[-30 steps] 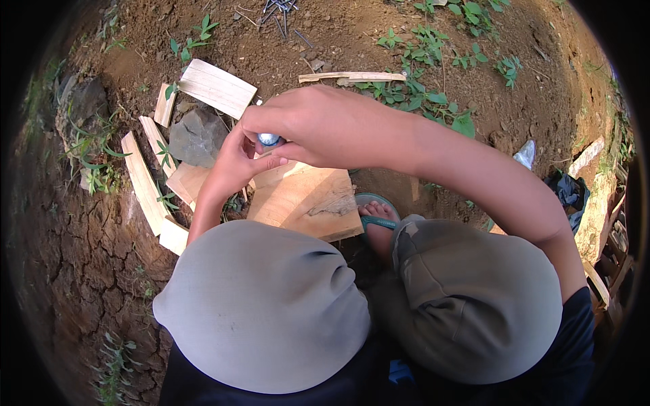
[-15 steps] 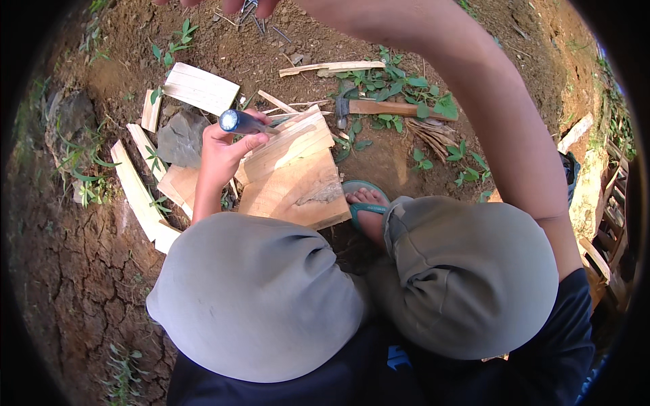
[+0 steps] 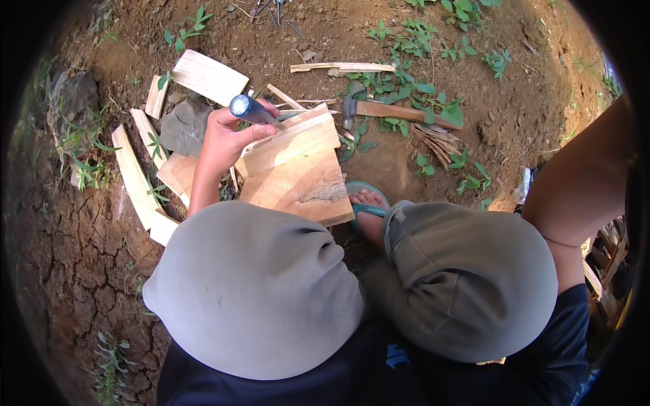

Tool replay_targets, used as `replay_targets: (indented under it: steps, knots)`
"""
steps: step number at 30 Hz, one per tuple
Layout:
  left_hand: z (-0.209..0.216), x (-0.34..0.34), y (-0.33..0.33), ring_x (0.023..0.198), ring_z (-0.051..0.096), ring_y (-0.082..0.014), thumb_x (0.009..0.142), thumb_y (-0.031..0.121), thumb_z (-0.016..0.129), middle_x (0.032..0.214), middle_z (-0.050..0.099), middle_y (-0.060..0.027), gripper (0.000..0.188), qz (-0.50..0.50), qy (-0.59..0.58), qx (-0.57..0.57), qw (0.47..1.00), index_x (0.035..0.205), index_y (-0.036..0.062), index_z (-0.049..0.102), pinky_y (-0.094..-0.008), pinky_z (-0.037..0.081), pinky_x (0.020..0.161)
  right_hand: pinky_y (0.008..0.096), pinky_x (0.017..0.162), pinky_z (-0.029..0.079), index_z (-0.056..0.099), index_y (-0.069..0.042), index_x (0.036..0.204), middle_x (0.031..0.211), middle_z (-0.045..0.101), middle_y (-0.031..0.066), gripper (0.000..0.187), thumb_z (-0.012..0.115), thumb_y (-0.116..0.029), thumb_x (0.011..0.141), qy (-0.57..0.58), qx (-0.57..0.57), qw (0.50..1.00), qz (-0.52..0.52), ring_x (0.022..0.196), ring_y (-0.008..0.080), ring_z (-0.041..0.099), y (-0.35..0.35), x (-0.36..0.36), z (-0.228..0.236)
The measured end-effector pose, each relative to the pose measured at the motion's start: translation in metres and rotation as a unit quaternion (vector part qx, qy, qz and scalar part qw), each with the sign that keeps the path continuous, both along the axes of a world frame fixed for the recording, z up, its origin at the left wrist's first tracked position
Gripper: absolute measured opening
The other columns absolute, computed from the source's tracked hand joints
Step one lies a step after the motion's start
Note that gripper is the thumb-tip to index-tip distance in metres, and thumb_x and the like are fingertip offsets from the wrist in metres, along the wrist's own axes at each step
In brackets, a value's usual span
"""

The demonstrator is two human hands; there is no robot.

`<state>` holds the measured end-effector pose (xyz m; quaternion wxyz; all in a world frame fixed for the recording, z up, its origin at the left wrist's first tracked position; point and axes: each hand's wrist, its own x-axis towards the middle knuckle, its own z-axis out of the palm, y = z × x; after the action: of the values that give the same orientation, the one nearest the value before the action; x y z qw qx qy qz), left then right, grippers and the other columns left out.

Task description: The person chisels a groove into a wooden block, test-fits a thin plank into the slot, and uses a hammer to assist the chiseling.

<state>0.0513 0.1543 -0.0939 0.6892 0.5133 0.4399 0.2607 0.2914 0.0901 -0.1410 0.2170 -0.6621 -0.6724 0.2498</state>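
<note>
My left hand [image 3: 229, 139] is closed round the dark blue handle of a chisel [image 3: 252, 110], whose butt tilts up toward me. Its tip sits at the far edge of a wooden block [image 3: 291, 179], where my fingers and the handle partly hide it. The block is pale, with a split, layered strip along its far side and a dark knot near the right edge. My right arm [image 3: 582, 179] is raised at the far right, and its hand is out of the picture.
A wooden-handled hammer [image 3: 399, 110] lies beyond the block. Split wood pieces [image 3: 210, 76] and a grey stone [image 3: 186, 127] are at the left. Nails [image 3: 274, 15] lie at the far edge. My sandalled foot [image 3: 369, 203] is just right of the block.
My right arm has swung from across the top to the far right, taking its hand out of view. My left hand keeps its grip on the chisel at the block.
</note>
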Motion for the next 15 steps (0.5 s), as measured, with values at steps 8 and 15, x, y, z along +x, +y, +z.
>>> replay_targets:
  steps: [8,15]
  knots:
    - [-0.010,-0.005,-0.005,0.102,0.069,-0.0186,0.075,0.009,0.089,0.103,0.076,-0.0068,0.027,0.033,-0.022,-0.026,0.999,0.099,0.0030,0.078,-0.0368,0.050,0.096,0.0412,0.089,0.052,0.061,-0.007,0.129,0.115,0.065,0.0118,0.044,0.069,-0.012,0.087,-0.001,-0.010,1.000,0.014,0.109,0.0267,0.064,0.015,0.008,0.006]
    - [-0.003,-0.005,-0.006,0.102,0.068,-0.0184,0.076,0.010,0.089,0.103,0.075,-0.0067,0.027,0.042,-0.011,-0.030,0.999,0.099,0.0034,0.078,-0.0368,0.050,0.096,0.0407,0.094,0.050,0.059,-0.007,0.132,0.121,0.062,0.0117,0.048,0.070,-0.011,0.085,0.001,-0.020,0.999,0.039,0.115,0.0267,0.061,0.018,0.007,0.002]
